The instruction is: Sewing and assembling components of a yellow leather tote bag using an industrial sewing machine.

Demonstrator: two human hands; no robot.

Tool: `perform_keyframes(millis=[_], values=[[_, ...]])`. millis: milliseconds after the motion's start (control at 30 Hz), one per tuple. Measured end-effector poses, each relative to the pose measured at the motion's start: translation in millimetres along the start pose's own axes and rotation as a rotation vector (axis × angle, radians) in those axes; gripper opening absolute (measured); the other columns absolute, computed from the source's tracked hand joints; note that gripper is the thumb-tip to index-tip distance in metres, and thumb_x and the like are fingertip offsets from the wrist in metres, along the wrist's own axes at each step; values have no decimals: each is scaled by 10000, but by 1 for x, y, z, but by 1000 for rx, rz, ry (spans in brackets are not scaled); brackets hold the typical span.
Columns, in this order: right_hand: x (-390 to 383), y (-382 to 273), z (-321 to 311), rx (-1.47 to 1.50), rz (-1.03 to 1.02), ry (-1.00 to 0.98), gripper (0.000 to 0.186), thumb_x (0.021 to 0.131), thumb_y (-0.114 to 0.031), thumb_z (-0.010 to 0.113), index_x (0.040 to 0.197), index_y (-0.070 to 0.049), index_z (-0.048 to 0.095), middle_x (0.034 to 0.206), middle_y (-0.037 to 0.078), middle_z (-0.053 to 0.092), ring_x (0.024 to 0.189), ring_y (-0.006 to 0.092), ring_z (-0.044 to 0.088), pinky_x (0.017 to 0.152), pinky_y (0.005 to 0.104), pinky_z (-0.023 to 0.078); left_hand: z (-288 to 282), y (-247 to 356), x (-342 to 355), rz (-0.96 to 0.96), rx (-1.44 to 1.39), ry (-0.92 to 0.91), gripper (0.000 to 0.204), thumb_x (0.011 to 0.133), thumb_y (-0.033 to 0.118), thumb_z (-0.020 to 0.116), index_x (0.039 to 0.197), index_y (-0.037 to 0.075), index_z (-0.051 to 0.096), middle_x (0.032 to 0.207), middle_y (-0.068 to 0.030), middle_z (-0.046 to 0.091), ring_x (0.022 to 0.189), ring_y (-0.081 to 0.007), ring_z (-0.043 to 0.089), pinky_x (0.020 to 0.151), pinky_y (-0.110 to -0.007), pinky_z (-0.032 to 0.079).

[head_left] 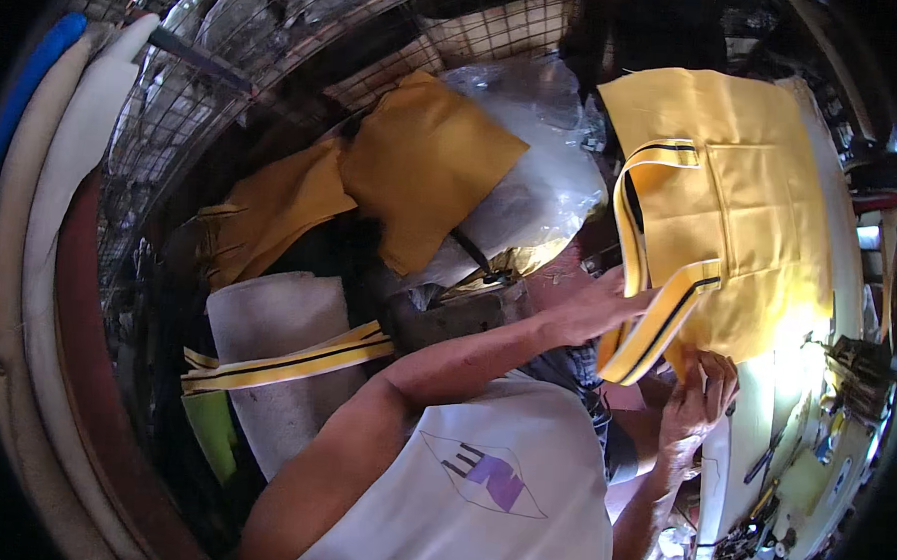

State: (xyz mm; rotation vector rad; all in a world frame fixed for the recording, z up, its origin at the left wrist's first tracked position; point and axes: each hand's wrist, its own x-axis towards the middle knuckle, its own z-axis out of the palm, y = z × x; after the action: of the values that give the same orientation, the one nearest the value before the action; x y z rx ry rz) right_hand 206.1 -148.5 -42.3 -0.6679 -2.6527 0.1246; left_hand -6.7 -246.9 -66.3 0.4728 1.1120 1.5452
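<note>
A large yellow fabric panel [773, 194] with stitched seams lies spread at the upper right. Sewn to it is a looped strap [668, 307], yellow with a black centre stripe and white edges. My left hand [605, 307] reaches in under the strap loops, its fingers mostly hidden behind the strap, so their grip does not show. At the panel's lower edge, my right hand [702, 391] is closed, with the fingers pinching the yellow fabric near the bright lamp light.
Along the right stands a sewing machine [825, 487], with scissors [764, 459] beside it. Orange-yellow fabric pieces [434, 159] rest on clear plastic at the back. Another striped strap [295, 361] lies across a grey roll [277, 318]. Tall fabric rolls [56, 223] line the left.
</note>
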Motion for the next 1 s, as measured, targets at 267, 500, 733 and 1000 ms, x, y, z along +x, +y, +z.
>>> perform_keyframes(millis=[267, 500, 733, 1000], values=[[23, -4, 3, 198, 23, -49, 401, 984, -272, 618, 1312, -41, 622, 1358, 185, 585, 1282, 393, 534, 1074, 507, 432, 16, 34, 72, 637, -419, 42, 255, 911, 118, 700, 1126, 16, 609, 938, -64, 673, 857, -111, 616, 746, -328, 527], [10, 93, 8, 272, 483, 267, 384, 1047, -199, 525, 1380, -11, 560, 1352, 187, 591, 1240, 348, 565, 1068, 450, 431, -186, 146, 42, 407, 384, 332, 228, 876, 152, 708, 1056, 13, 711, 968, -54, 728, 825, -138, 663, 729, -358, 556], [15, 79, 8, -71, 274, 163, 337, 1028, -173, 562, 1316, -4, 605, 1297, 179, 633, 1219, 371, 574, 1041, 453, 447, -400, 218, -198, 69, 958, 912, 415, 1042, 345, 511, 1326, 56, 601, 1182, -50, 649, 987, -144, 609, 881, -330, 520], [12, 97, 29, -35, 332, 143, 332, 1038, -198, 547, 1304, -15, 625, 1318, 181, 620, 1229, 357, 570, 1051, 452, 446, -610, 200, -515, -1192, 1737, 1758, 958, 766, 381, 816, 1520, 22, 347, 1435, -167, 532, 1324, -353, 507, 1060, -501, 444]])
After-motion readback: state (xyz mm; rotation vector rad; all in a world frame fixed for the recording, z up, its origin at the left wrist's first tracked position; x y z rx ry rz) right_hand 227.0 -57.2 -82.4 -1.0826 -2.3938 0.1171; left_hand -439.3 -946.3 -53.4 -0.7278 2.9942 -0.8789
